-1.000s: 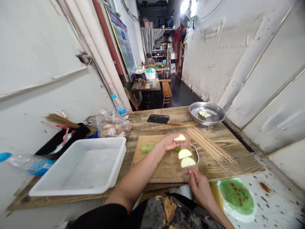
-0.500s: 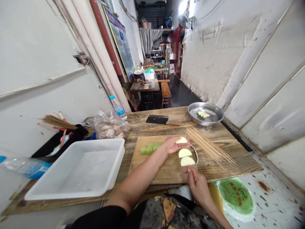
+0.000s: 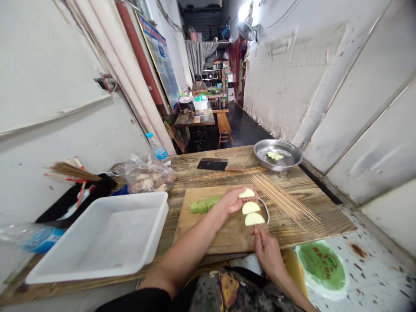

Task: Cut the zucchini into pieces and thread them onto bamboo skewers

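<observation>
Three pale half-round vegetable slices with green skin [image 3: 251,208], perhaps zucchini, are threaded in a row on a thin skewer above the cutting board [image 3: 198,229]. My left hand [image 3: 231,200] is closed on the far slice [image 3: 247,193]. Below the near slice [image 3: 254,219], my right hand [image 3: 264,245] pinches the lower end of the skewer [image 3: 254,227]. Cut green pieces [image 3: 202,205] lie in a row on the board, partly behind my left forearm.
Loose bamboo skewers [image 3: 282,199] lie right of the board, a cleaver [image 3: 216,164] beyond it. A steel bowl [image 3: 292,161] holds several slices. At left are a white plastic tub [image 3: 97,277], a bag of mushroom-like pieces [image 3: 149,175] and a water bottle [image 3: 159,151]. A person [image 3: 198,85] sits far back.
The view has shifted slightly to the right. Both hands keep their hold on the slices and the skewer, with hardly any movement between them.
</observation>
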### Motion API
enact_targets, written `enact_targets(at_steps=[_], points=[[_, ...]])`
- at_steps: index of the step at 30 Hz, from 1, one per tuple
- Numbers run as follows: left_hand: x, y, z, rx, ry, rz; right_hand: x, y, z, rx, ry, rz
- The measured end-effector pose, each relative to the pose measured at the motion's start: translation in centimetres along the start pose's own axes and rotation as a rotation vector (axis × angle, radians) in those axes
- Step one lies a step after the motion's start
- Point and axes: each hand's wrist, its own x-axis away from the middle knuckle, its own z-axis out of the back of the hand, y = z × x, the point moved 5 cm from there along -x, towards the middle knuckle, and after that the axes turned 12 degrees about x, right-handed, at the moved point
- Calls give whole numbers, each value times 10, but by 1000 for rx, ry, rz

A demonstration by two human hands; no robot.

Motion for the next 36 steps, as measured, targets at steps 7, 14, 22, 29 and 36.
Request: enact_targets(at_steps=[7,14,22,29,36], points=[[2,-6,0,-23,0,-3,-3,2,-4,12,14,-1],[2,-5,-8,39,-37,-20,-10,9,-5,28,28,-11],[1,6,16,-250,85,-183,-11,28,4,38,75,-71],[-5,35,19,-1399,85,-536,-3,52,16,56,61,-143],[2,87,44,-1648,321,-520,11,70,17,55,13,-175]])
